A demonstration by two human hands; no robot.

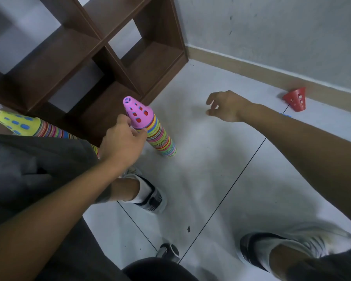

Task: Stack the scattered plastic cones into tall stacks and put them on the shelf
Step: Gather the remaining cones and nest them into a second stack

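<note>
A tall stack of many-coloured cones [162, 138] topped by a pink cone [137, 113] stands tilted on the floor in front of the shelf. My left hand [122, 142] grips it just below the pink top. A second long stack topped by a yellow cone [18, 123] lies slanted at the left, its lower end hidden behind my knee. A single red cone [295, 99] lies on its side by the skirting board at the right. My right hand [225, 106] hovers over the floor between the stack and the red cone, fingers loosely curled and holding nothing.
A dark brown cubby shelf [101, 43] stands at the upper left with open compartments. The wall and skirting board [241, 67] run along the right. My two feet in white shoes [150, 195] stand on the pale tiled floor. A small dark object [168, 252] lies near the bottom.
</note>
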